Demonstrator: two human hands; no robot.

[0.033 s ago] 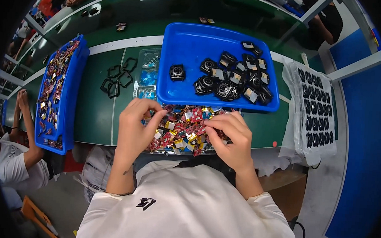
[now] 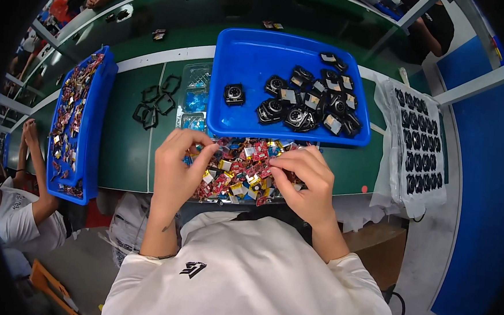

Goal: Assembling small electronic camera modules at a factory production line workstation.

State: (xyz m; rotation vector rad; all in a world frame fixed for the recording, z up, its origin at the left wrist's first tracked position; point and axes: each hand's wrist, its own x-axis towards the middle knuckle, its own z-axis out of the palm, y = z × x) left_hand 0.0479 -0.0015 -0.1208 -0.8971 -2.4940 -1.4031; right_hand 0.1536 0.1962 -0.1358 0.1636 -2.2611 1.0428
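A heap of small red circuit boards with silver and yellow battery cells [image 2: 242, 177] lies at the table's front edge, between my hands. Over its left side, my left hand [image 2: 179, 162] is closed, thumb and forefinger drawn together near a small pale, see-through bit. My right hand [image 2: 311, 181] pinches with thumb and forefinger at the heap's right side, by some red boards. What either pinch holds is too small to make out. Just beyond, a blue tray [image 2: 244, 53] contains several black watch-like cases [image 2: 298, 117], some with silver cells on them.
At left stands a long blue bin [image 2: 95, 125] full of similar boards; black frames [image 2: 157, 102] lie beside it. Clear plastic trays [image 2: 195, 99] sit left of the blue tray. A white tray [image 2: 420, 144] at right bears rows of black parts. Other people work at left and across the table.
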